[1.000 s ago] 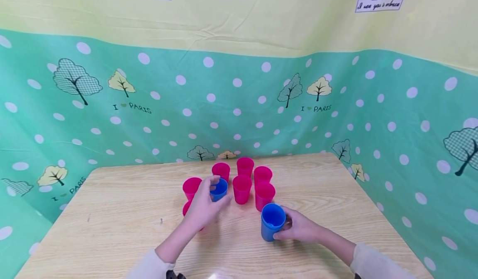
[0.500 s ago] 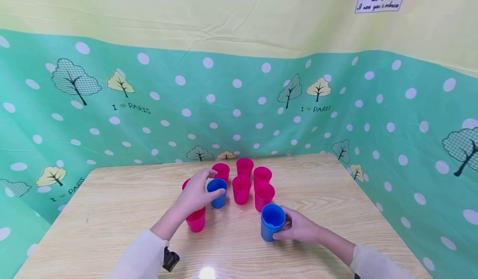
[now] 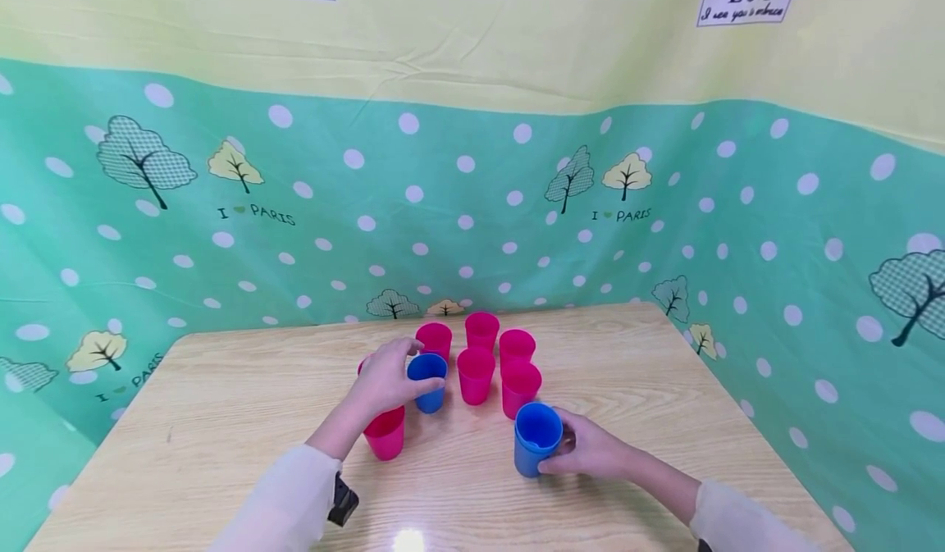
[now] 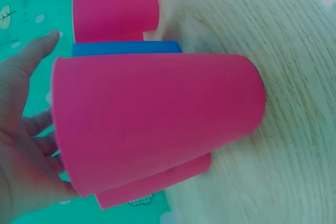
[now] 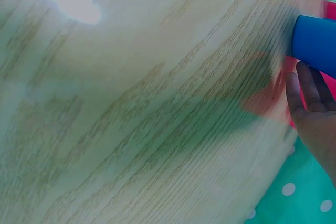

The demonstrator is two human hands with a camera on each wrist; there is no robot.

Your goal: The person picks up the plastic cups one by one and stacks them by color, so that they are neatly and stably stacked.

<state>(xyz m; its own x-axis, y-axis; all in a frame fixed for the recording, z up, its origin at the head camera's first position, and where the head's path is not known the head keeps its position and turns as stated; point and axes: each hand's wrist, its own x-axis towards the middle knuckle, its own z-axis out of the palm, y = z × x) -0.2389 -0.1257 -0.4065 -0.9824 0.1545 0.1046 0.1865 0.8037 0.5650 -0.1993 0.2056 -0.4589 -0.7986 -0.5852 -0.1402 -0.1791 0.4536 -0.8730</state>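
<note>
Gripping right hand (image 3: 586, 447): I hold the blue stack (image 3: 531, 458) upright.
Spread left hand (image 3: 384, 378): beyond the stack, best centred over blue cup (image 3: 430, 403).

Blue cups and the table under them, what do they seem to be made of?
Blue cups: probably plastic, smooth with a soft sheen, judging by their even colour and thin rims. Table: wood or wood-look laminate, slightly glossy; it shows grain and a bright reflection.
</note>
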